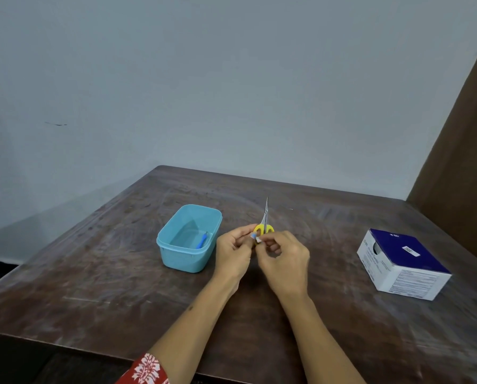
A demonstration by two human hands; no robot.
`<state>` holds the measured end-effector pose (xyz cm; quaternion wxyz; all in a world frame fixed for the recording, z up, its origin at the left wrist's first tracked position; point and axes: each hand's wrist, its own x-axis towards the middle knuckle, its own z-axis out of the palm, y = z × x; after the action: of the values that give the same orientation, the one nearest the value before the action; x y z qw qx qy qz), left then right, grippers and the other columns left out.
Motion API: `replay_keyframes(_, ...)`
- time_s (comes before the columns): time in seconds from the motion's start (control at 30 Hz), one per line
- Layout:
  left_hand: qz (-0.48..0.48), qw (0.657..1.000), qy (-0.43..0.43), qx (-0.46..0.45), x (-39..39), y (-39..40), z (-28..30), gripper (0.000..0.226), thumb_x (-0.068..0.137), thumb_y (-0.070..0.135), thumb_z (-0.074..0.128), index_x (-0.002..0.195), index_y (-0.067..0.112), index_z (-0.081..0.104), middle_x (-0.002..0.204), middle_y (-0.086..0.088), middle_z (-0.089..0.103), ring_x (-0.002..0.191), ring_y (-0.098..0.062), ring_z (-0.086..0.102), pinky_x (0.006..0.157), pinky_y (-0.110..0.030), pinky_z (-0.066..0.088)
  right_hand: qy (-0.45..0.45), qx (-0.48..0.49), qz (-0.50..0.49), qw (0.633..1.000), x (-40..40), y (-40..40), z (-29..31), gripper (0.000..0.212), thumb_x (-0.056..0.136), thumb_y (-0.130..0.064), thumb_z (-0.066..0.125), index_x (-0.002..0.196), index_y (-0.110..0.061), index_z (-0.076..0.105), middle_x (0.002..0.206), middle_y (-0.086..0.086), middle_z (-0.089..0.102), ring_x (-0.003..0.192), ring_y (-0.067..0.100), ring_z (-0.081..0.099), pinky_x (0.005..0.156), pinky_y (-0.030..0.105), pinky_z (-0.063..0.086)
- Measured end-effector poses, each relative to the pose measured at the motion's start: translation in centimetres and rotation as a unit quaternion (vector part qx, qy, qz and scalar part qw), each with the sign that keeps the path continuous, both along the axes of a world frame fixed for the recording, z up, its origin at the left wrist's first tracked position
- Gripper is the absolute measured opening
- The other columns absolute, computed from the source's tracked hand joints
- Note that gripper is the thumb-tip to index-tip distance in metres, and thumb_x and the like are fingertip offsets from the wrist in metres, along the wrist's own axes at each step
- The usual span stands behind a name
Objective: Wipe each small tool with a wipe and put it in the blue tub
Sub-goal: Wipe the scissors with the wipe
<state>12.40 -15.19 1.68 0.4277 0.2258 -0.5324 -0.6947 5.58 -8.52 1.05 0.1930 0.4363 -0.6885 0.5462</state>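
Observation:
Small scissors [264, 223] with yellow handles and thin metal blades point away from me at the table's middle. My left hand [233, 252] and my right hand [284, 259] meet just in front of the handles, pinching a small white and blue wipe packet [256, 238] between their fingertips. Whether a finger also touches the scissors I cannot tell. The blue tub [176, 245] stands left of my hands, with a small blue-handled tool [201, 240] lying inside it.
A blue and white cardboard box [403, 263] sits at the right of the dark wooden table [93, 273]. The table's near edge runs along the bottom. A grey wall stands behind and a brown panel at the right.

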Motion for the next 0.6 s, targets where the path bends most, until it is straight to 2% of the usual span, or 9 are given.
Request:
replay_keyframes(0.17, -0.017, 1.0, 0.008, 0.007, 0.13, 0.18, 0.11, 0.02, 0.088, -0.002, 0.055, 0.102, 0.005, 0.068, 0.079, 0.002, 0.074, 0.078, -0.011, 0.07, 0.072, -0.024, 0.058, 0.002, 0.001, -0.016, 1.0, -0.35, -0.02, -0.1, 0.017, 0.076, -0.003, 0.073, 0.09, -0.011, 0.074, 0.077, 0.0, 0.065, 0.062, 0.007, 0.057, 0.062, 0.005, 0.043)
replay_keyframes(0.23, -0.02, 1.0, 0.007, 0.004, 0.17, 0.25, 0.15, 0.02, 0.088, -0.002, 0.056, 0.102, 0.005, 0.068, 0.079, 0.002, 0.074, 0.078, -0.01, 0.07, 0.071, -0.024, 0.058, -0.003, -0.001, -0.017, 1.0, -0.45, 0.02, -0.11, 0.016, 0.075, -0.003, 0.073, 0.089, -0.011, 0.073, 0.078, -0.001, 0.065, 0.063, 0.004, 0.056, 0.062, 0.004, 0.042)
replay_keyframes(0.33, -0.013, 1.0, 0.011, 0.009, 0.2, 0.17, 0.27, 0.019, 0.088, -0.001, 0.056, 0.099, 0.009, 0.069, 0.074, 0.006, 0.074, 0.073, -0.007, 0.07, 0.068, -0.02, 0.057, -0.006, 0.021, -0.017, 1.0, -0.06, 0.03, -0.06, 0.012, 0.071, -0.009, 0.075, 0.08, -0.016, 0.071, 0.074, -0.007, 0.063, 0.06, 0.001, 0.054, 0.058, 0.011, 0.046)
replay_keyframes(0.4, -0.016, 1.0, 0.012, 0.012, 0.25, 0.15, 0.34, 0.019, 0.088, -0.001, 0.056, 0.099, 0.008, 0.068, 0.072, 0.006, 0.074, 0.072, -0.006, 0.07, 0.066, -0.019, 0.057, -0.004, 0.029, -0.023, 0.999, 0.08, -0.02, -0.03, 0.012, 0.072, -0.01, 0.074, 0.08, -0.017, 0.071, 0.074, -0.007, 0.063, 0.06, 0.002, 0.054, 0.057, 0.015, 0.046)
replay_keyframes(0.5, -0.035, 0.999, 0.012, 0.027, 0.2, 0.24, 0.26, 0.02, 0.088, -0.003, 0.056, 0.102, 0.002, 0.068, 0.081, -0.002, 0.074, 0.076, -0.011, 0.07, 0.067, -0.021, 0.057, -0.004, 0.013, -0.042, 0.999, -0.14, 0.04, 0.0, 0.016, 0.077, -0.007, 0.073, 0.09, -0.016, 0.072, 0.08, -0.003, 0.066, 0.064, 0.007, 0.059, 0.059, 0.02, 0.049)
replay_keyframes(0.6, -0.048, 0.997, 0.015, 0.053, 0.11, 0.24, 0.17, 0.019, 0.087, -0.001, 0.057, 0.101, 0.005, 0.069, 0.093, -0.012, 0.072, 0.088, -0.02, 0.069, 0.072, -0.026, 0.058, -0.009, 0.011, -0.054, 0.998, -0.15, 0.1, 0.12, 0.015, 0.078, -0.008, 0.072, 0.091, -0.016, 0.072, 0.081, -0.003, 0.067, 0.065, 0.007, 0.058, 0.06, 0.025, 0.052)
